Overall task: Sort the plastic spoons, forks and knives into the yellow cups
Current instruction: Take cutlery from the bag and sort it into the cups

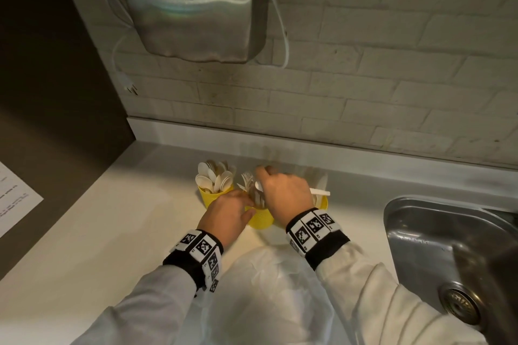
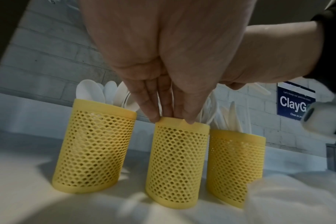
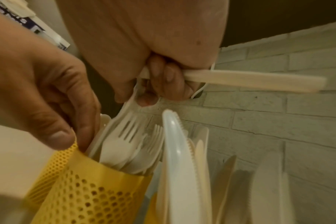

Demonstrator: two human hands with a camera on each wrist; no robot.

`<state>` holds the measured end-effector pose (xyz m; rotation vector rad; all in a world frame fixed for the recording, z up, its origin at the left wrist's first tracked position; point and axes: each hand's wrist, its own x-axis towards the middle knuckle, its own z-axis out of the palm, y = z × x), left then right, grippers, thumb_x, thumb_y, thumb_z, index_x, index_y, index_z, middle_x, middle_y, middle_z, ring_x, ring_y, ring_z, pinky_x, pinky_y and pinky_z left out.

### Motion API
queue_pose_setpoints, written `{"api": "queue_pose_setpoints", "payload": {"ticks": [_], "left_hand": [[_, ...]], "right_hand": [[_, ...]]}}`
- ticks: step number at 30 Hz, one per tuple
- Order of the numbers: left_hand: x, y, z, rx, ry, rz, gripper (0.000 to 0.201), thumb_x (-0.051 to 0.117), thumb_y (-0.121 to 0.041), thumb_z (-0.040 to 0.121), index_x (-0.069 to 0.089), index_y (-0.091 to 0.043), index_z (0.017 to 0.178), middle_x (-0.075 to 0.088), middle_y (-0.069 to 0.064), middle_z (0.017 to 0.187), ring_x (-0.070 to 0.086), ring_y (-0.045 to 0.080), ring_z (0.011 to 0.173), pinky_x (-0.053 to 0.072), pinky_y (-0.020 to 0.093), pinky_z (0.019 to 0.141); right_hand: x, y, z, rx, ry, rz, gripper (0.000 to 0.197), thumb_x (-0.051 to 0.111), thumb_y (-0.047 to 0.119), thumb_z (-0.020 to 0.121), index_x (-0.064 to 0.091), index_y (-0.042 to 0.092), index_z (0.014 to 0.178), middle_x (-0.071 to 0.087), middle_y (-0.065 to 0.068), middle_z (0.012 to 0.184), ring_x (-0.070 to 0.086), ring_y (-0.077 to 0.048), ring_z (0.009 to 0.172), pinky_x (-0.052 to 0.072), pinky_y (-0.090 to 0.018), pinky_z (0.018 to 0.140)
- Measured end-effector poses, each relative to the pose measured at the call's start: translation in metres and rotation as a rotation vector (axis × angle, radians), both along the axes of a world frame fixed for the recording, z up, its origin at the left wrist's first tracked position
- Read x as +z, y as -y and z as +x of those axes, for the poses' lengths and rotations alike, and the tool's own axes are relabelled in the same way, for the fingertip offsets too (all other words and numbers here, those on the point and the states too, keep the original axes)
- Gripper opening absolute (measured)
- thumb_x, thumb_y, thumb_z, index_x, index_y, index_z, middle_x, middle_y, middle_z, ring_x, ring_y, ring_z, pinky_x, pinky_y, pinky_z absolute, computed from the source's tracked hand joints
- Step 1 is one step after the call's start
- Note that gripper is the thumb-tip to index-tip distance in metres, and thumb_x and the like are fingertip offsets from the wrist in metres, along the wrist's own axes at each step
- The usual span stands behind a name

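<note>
spoons cup (image 2: 94, 145) left | forks cup (image 2: 177, 163) middle | knives cup (image 2: 236, 163) right

I see a pale countertop (image 1: 117, 221) running to a low white backsplash ledge (image 1: 280, 134) under the brick wall. Directly on it stand three yellow perforated cups in a row: left cup (image 2: 94, 151), middle cup (image 2: 177, 163), right cup (image 2: 236, 165), close together, all upright. A crumpled clear plastic bag (image 1: 269, 288) lies on the counter nearer me. A steel sink (image 1: 448, 255) is set into the counter at right.
</note>
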<state>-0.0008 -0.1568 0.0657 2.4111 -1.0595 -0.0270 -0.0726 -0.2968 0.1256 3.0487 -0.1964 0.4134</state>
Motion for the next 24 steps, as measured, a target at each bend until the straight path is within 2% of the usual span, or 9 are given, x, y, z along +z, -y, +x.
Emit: {"api": "queue_pose_setpoints", "payload": {"ticks": [2, 4, 9, 11, 14, 17, 19, 21, 24], "left_hand": [[-0.001, 0.0, -0.001, 0.006, -0.004, -0.024, 0.018, 0.068, -0.024, 0.095, 0.078, -0.019, 0.109, 0.071, -0.001, 0.115, 0.066, 0.02, 0.105, 0.05, 0.033, 0.092], [-0.002, 0.0, -0.001, 0.03, -0.029, -0.056, 0.017, 0.068, -0.023, 0.094, 0.077, -0.016, 0.107, 0.071, -0.001, 0.113, 0.066, 0.02, 0.103, 0.049, 0.032, 0.091], [0.0, -0.001, -0.002, 0.058, -0.059, -0.102, 0.014, 0.067, -0.021, 0.092, 0.078, -0.02, 0.1, 0.073, -0.004, 0.105, 0.066, 0.016, 0.094, 0.046, 0.026, 0.081], [0.002, -0.003, -0.002, 0.09, -0.063, -0.146, 0.011, 0.07, -0.021, 0.089, 0.078, -0.022, 0.096, 0.074, -0.005, 0.098, 0.065, 0.012, 0.083, 0.046, 0.024, 0.076], [0.008, -0.009, -0.002, 0.126, -0.144, -0.245, 0.016, 0.075, -0.026, 0.083, 0.073, -0.032, 0.098, 0.07, -0.012, 0.094, 0.064, 0.005, 0.075, 0.054, 0.026, 0.075], [0.027, -0.012, -0.009, 0.106, -0.354, -0.462, 0.034, 0.082, -0.017, 0.08, 0.067, -0.032, 0.106, 0.071, -0.009, 0.096, 0.065, 0.003, 0.075, 0.052, 0.017, 0.07], [0.043, -0.011, -0.015, 0.042, -0.478, -0.591, 0.041, 0.081, -0.007, 0.082, 0.064, -0.031, 0.111, 0.072, -0.008, 0.097, 0.067, 0.005, 0.083, 0.053, 0.016, 0.071], [0.053, -0.009, -0.018, -0.031, -0.582, -0.661, 0.04, 0.076, 0.002, 0.085, 0.064, -0.022, 0.116, 0.072, -0.009, 0.092, 0.067, 0.006, 0.084, 0.053, 0.016, 0.072], [0.062, -0.008, -0.016, -0.046, -0.59, -0.685, 0.033, 0.067, 0.009, 0.088, 0.068, -0.015, 0.111, 0.064, -0.008, 0.074, 0.056, 0.007, 0.067, 0.046, 0.012, 0.066]], "right_hand": [[0.001, 0.002, 0.001, 0.004, 0.034, 0.012, 0.037, 0.072, 0.017, 0.085, 0.057, 0.015, 0.12, 0.07, -0.005, 0.096, 0.071, -0.034, 0.064, 0.04, -0.033, 0.046], [0.002, 0.003, 0.003, 0.036, 0.035, 0.018, 0.031, 0.073, 0.011, 0.081, 0.061, 0.015, 0.11, 0.068, -0.005, 0.096, 0.07, -0.034, 0.065, 0.041, -0.033, 0.046], [-0.009, 0.003, 0.005, 0.105, -0.055, -0.033, 0.017, 0.069, 0.019, 0.088, 0.068, 0.024, 0.104, 0.069, 0.001, 0.098, 0.073, -0.031, 0.073, 0.037, -0.03, 0.051], [-0.006, 0.005, 0.006, 0.115, -0.089, -0.015, 0.013, 0.062, 0.025, 0.095, 0.066, 0.024, 0.107, 0.067, 0.001, 0.104, 0.073, -0.032, 0.083, 0.044, -0.033, 0.057], [0.012, 0.004, 0.002, 0.084, -0.041, 0.102, 0.034, 0.056, 0.044, 0.098, 0.061, 0.021, 0.122, 0.06, -0.004, 0.117, 0.07, -0.034, 0.09, 0.053, -0.039, 0.068], [0.032, -0.002, -0.003, 0.108, 0.116, 0.384, 0.041, 0.047, 0.038, 0.104, 0.055, 0.018, 0.138, 0.049, -0.009, 0.129, 0.067, -0.036, 0.098, 0.056, -0.042, 0.083], [0.039, -0.007, -0.004, 0.183, 0.243, 0.605, 0.037, 0.043, 0.029, 0.108, 0.057, 0.015, 0.139, 0.049, -0.008, 0.125, 0.063, -0.023, 0.101, 0.051, -0.029, 0.094], [0.039, -0.014, -0.002, 0.224, 0.376, 0.766, 0.033, 0.042, 0.021, 0.11, 0.063, 0.012, 0.132, 0.053, -0.005, 0.118, 0.055, -0.008, 0.097, 0.04, -0.007, 0.09], [0.034, -0.026, -0.003, 0.235, 0.535, 0.924, 0.03, 0.042, 0.016, 0.109, 0.068, 0.01, 0.12, 0.059, -0.003, 0.109, 0.055, 0.0, 0.094, 0.04, -0.006, 0.085]]}}
